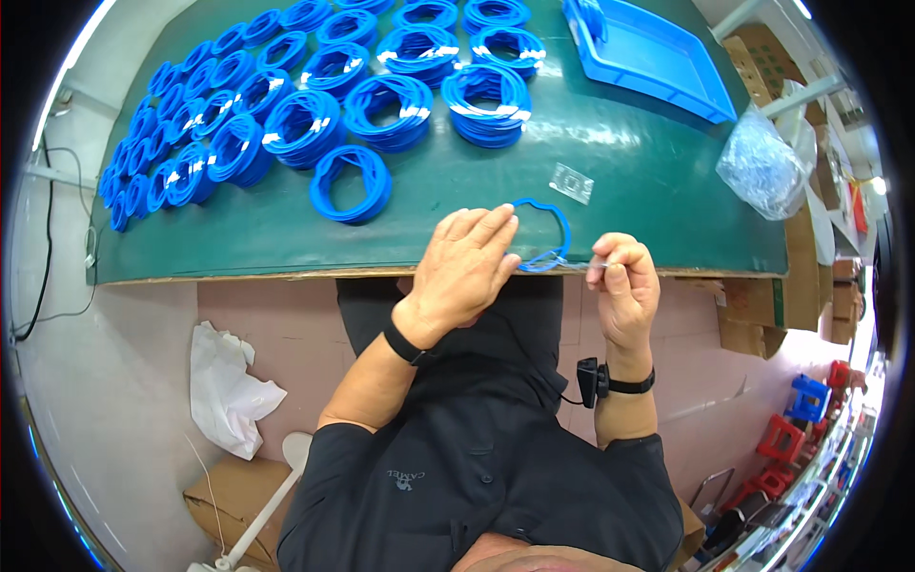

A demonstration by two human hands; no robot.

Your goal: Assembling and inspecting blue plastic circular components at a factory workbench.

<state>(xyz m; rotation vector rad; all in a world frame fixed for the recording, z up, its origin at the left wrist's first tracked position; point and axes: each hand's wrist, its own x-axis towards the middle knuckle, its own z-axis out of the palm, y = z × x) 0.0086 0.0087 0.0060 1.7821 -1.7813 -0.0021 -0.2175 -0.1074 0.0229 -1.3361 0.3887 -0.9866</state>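
Observation:
My left hand [462, 262] is closed over the left side of a small coil of blue cable [566, 229] at the table's front edge. Its fingers lie close together and hide part of the loop. To the right, my right hand [626, 276] pinches a thin, clear strip [581, 266] that runs to the near side of that coil. Whether the strip passes round the cable is too small to tell. Just beyond the coil, a flat clear plastic piece [572, 183] lies on the green table [457, 205]. A single blue cable coil [351, 186] rests farther left.
Rows of stacked blue cable coils [303, 129], several with white bands, cover the table's left and far parts. A blue plastic tray [658, 62] stands at the far right. Beside it is a clear plastic bag [762, 162]. Cardboard boxes [753, 319] sit past the right edge.

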